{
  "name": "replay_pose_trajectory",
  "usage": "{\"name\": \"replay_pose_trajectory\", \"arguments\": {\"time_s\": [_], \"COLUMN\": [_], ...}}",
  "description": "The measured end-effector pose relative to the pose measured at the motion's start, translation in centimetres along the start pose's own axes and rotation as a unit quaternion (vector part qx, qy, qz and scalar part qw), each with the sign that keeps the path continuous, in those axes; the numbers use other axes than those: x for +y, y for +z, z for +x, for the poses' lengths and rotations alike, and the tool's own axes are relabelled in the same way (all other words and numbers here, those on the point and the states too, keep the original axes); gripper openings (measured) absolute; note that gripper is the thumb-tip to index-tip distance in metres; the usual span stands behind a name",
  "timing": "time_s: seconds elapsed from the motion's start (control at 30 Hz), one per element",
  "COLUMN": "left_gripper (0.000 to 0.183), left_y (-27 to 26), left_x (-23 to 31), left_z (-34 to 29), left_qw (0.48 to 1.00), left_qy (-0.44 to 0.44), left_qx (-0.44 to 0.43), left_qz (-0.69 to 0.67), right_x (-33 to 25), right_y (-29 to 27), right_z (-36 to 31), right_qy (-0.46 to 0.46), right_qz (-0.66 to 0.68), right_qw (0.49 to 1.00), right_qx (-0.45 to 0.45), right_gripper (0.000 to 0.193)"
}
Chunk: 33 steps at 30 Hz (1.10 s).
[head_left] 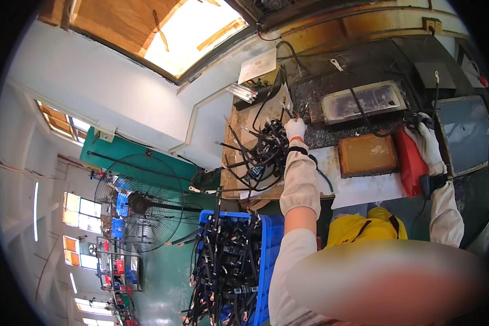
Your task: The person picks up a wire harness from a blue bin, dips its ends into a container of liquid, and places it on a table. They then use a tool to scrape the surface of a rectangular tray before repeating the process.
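Note:
My left hand [295, 129], in a white glove, is closed around the end of a black cable at the right edge of a tangled cable pile [266, 149] on the bench. Several of those cables end in metal lugs. My right hand [426, 138], also gloved, grips a black cable [436, 100] whose lugged end points up. Another black cable [356, 99] crosses over a rectangular pot [331, 111] with a silvery surface and curves toward the right hand; its far end carries a flat lug [337, 64]. The fingertips of both hands are partly hidden.
A brown-filled square tray [368, 155] sits before the pot, beside a red cloth-like piece [409, 165]. A grey-topped panel [466, 136] stands at right. A blue crate [263, 261] full of cables and a large fan [138, 204] are at left. Behind the pile is a control box [266, 80].

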<state>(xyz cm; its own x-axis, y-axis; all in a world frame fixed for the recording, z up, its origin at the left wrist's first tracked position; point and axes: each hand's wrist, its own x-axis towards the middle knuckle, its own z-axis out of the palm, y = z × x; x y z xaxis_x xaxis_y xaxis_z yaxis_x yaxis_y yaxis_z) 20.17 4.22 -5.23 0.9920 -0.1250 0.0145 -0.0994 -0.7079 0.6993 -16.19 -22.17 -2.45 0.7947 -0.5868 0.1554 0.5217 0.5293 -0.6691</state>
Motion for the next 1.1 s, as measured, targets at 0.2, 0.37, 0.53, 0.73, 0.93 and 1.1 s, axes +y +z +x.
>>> {"name": "replay_pose_trajectory", "arguments": {"time_s": [0.2, 0.37, 0.53, 0.73, 0.93, 1.1], "left_gripper": [0.023, 0.027, 0.03, 0.028, 0.032, 0.031], "left_y": [-1.7, -1.6, -1.9, -1.8, -1.4, -2.9], "left_x": [-0.8, -0.8, -1.1, -0.7, 2.0, -2.0], "left_z": [1.6, 0.3, -0.5, -1.3, -2.6, 0.5], "left_qw": [0.951, 0.942, 0.932, 0.936, 0.988, 0.986], "left_qy": [-0.092, -0.059, -0.015, -0.002, 0.113, 0.129], "left_qx": [-0.121, -0.09, -0.051, -0.034, -0.101, -0.086], "left_qz": [-0.269, -0.319, -0.36, -0.35, -0.014, 0.053], "right_x": [0.4, 0.0, 0.1, 0.6, -0.1, 0.5], "right_y": [1.0, 1.9, 1.8, 0.7, -1.0, 2.2], "right_z": [1.1, 0.7, 1.3, 1.0, -0.4, 1.5], "right_qy": [0.006, 0.003, 0.008, 0.006, -0.007, 0.007], "right_qz": [-0.011, -0.009, -0.011, -0.006, -0.01, -0.007], "right_qw": [1.0, 1.0, 1.0, 1.0, 1.0, 0.999], "right_qx": [-0.023, -0.013, -0.023, -0.012, 0.008, -0.036], "right_gripper": [0.03, 0.03, 0.032, 0.032, 0.033, 0.032]}}
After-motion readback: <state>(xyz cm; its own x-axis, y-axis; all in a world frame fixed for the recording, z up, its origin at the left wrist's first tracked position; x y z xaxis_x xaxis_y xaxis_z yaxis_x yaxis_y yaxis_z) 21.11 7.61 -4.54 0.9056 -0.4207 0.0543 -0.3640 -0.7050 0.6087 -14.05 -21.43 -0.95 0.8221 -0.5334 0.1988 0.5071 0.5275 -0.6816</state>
